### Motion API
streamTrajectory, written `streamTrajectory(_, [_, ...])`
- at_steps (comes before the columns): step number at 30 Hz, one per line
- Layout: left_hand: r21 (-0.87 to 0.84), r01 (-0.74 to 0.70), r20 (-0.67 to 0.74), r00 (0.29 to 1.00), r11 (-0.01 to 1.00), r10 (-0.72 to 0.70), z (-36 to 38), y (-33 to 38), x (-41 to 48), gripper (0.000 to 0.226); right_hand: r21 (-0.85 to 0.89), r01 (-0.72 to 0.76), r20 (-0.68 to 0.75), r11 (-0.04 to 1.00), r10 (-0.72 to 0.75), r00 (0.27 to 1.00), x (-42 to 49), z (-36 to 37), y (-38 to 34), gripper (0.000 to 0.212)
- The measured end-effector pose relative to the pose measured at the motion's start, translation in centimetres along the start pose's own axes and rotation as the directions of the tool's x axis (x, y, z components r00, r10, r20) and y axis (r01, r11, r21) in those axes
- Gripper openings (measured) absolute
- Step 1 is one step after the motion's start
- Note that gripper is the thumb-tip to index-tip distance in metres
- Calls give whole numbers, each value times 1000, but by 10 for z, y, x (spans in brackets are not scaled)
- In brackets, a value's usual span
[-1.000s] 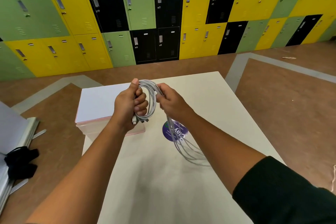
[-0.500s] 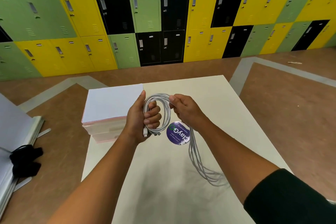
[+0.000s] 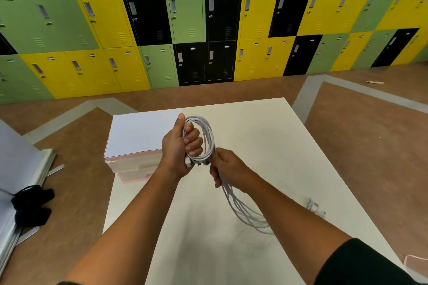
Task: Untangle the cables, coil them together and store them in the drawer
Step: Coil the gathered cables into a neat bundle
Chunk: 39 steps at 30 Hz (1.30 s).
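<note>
Several white cables (image 3: 208, 139) form a coil above the cream table (image 3: 266, 146). My left hand (image 3: 178, 148) grips the coil's left side, fingers curled through the loop, with white plug ends poking out below the fist. My right hand (image 3: 228, 165) holds the loose strands just under the coil. From it the remaining cable lengths (image 3: 245, 213) hang down and trail along the table beneath my right forearm. A white and pink drawer box (image 3: 136, 146) stands on the table's left part, beside my left hand; whether it is open cannot be seen.
Cable ends (image 3: 316, 208) lie on the table at the right. A wall of green, yellow and black lockers (image 3: 208, 18) stands beyond brown floor. At the left are grey boards (image 3: 14, 180) and a black cloth (image 3: 32, 203).
My right hand slid from the top of the coil down to its lower right, adding a loop. The purple round sticker on the table is now hidden.
</note>
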<state>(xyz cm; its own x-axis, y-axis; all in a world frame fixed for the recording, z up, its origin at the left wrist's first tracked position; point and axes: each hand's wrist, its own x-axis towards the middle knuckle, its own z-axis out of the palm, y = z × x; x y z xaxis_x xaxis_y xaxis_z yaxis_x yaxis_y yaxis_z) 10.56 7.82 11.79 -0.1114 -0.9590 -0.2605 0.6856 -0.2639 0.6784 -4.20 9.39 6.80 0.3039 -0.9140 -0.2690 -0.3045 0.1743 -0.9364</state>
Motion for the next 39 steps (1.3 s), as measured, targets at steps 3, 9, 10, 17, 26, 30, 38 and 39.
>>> streamTrajectory(3, [31,-66,-72,995,997,68,2,-3,3,46,-9,-70,61,998,70,996,-5,4,4,30])
streamTrajectory(9, [103,-150,-153,974,983,165,1,1,9,44,-140,-130,186,982,155,970,-17,6,13,25])
streamTrajectory(10, [125,-154,-162,972,980,173,2,1,10,44,-128,-141,190,982,164,968,-19,5,14,27])
streamTrajectory(17, [250,-177,-277,929,952,245,6,-8,9,45,-235,-230,100,944,259,961,-24,7,8,30])
streamTrajectory(26, [696,-275,-144,852,664,504,4,-53,6,47,-844,9,168,536,248,954,-31,11,-16,30])
streamTrajectory(30, [728,-352,-56,825,588,562,8,-54,5,46,-877,43,183,478,251,951,-32,3,-23,27])
streamTrajectory(38, [724,-394,-65,778,567,625,10,-53,10,46,-829,1,183,560,269,946,-41,9,-36,25])
streamTrajectory(39, [723,-398,-69,772,565,632,10,-54,10,45,-810,-16,186,587,282,941,-42,9,-37,23])
